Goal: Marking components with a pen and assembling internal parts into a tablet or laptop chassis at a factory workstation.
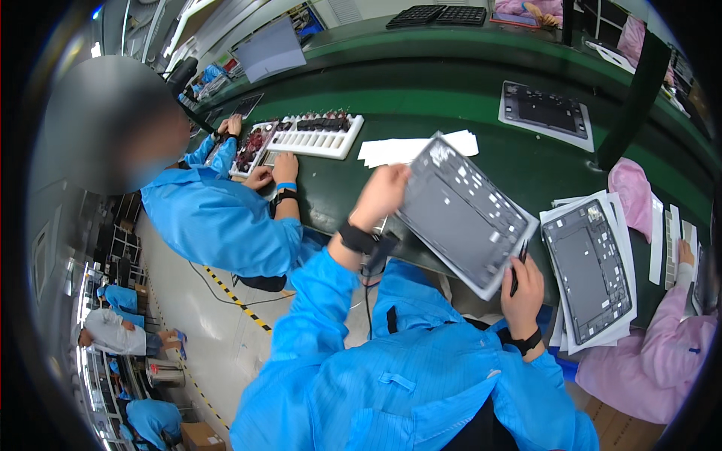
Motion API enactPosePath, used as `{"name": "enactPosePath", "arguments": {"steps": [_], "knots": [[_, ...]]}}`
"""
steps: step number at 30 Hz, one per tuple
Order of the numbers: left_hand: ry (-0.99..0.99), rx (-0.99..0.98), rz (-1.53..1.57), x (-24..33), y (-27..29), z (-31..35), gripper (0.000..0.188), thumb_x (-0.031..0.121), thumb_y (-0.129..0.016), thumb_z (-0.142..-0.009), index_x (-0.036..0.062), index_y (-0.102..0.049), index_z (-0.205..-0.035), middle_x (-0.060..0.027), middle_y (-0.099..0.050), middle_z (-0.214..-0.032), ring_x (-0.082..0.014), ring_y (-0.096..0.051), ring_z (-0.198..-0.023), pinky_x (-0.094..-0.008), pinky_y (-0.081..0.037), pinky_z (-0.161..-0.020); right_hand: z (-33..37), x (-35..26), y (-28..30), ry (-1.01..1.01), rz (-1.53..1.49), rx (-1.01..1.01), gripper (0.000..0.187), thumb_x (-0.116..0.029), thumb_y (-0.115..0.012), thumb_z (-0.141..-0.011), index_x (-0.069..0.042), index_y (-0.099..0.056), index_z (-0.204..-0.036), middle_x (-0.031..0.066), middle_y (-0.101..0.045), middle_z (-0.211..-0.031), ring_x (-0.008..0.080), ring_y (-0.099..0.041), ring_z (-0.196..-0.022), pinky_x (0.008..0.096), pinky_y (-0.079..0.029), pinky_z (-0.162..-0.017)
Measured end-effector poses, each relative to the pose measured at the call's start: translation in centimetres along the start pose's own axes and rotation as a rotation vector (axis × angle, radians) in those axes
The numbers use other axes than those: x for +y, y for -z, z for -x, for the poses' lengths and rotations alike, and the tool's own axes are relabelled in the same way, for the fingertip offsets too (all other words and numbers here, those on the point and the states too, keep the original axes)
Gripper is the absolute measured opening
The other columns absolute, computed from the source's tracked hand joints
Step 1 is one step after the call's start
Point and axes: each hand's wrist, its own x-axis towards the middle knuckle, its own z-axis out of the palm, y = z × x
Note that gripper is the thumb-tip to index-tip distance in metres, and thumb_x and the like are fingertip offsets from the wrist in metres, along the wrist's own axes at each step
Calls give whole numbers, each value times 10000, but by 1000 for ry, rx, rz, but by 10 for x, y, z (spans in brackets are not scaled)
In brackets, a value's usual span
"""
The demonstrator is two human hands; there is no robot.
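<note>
A dark grey tablet housing, dotted with small white pieces, is held tilted over the front edge of the bench. Beneath it a white sheet sticks out along the lower edge. My left hand is closed on the housing's left edge, its fingers partly blurred. At the lower right corner, my right hand is closed round a slim black tool, whose exact kind I cannot make out. That hand also touches the corner of the housing and sheet.
On the green bench lie white papers. A similar housing lies farther back; another rests on sheets at right. A co-worker in blue sits left beside a white tray. A pink sleeve reaches in at right.
</note>
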Motion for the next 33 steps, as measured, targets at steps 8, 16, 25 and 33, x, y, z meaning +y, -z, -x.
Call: {"name": "enactPosePath", "arguments": {"steps": [8,16,25,33], "knots": [[-217,107,171,-50,85,-252,273,193,-556,-998,-30,-661,-1116,-33,-679,-929,-121,-592,-848,-286,-481,-782,9,12,14,66,-48,-96,264,-59,-680,-791,-31,-688,-1054,205,-639,-1158,388,-615,-1078,445,-501,-908],[-104,223,-305,-244,106,-442,347,315,-575,-949,22,-691,-1093,-163,-720,-1023,-305,-675,-973,-400,-508,-861,-5,6,14,34,-38,-125,261,-41,-683,-759,-51,-711,-1018,184,-673,-1083,359,-652,-1056,412,-530,-891],[-231,68,-782,-48,-50,-409,319,288,-569,-858,19,-727,-925,-259,-696,-993,-432,-670,-963,-499,-541,-867,-11,13,16,39,-49,-144,298,-20,-709,-724,-58,-720,-1019,177,-687,-1113,339,-664,-1071,412,-535,-907],[57,-132,-570,41,-214,-369,394,333,-528,-936,35,-722,-1106,-182,-668,-1214,-358,-629,-1150,-423,-499,-978,-7,13,19,75,-117,-132,284,-20,-695,-729,-42,-713,-1011,171,-687,-1049,334,-662,-1065,423,-543,-914]]}}
